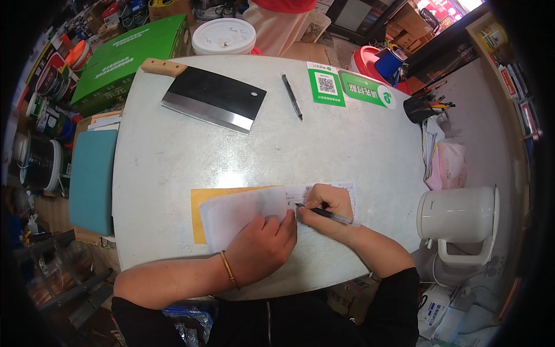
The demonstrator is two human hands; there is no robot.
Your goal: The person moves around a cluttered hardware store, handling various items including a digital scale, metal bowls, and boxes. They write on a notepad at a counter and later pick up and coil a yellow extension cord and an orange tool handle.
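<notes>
A receipt book with a printed form page [299, 189] lies near the front of the white table. Its turned-back white sheets [238, 208] cover part of a yellow backing [198, 225]. My left hand [264, 243], a gold bangle at the wrist, rests palm down on those sheets, fingertips by the form. In my right hand [327, 204] is a black gel pen [325, 213], its tip touching or just above the form near some handwritten marks. My right hand hides much of the form. Farther back lie a cleaver [217, 95] with a wooden handle and a second pen [291, 96].
Payment-code cards [328, 89] lie at the table's back right, by a black pen cup [418, 108]. A white electric kettle [455, 214] stands right. Left are a teal folder [93, 182] and a green box [130, 56]. Beyond a white-lidded bucket [224, 37] stands a person [279, 21].
</notes>
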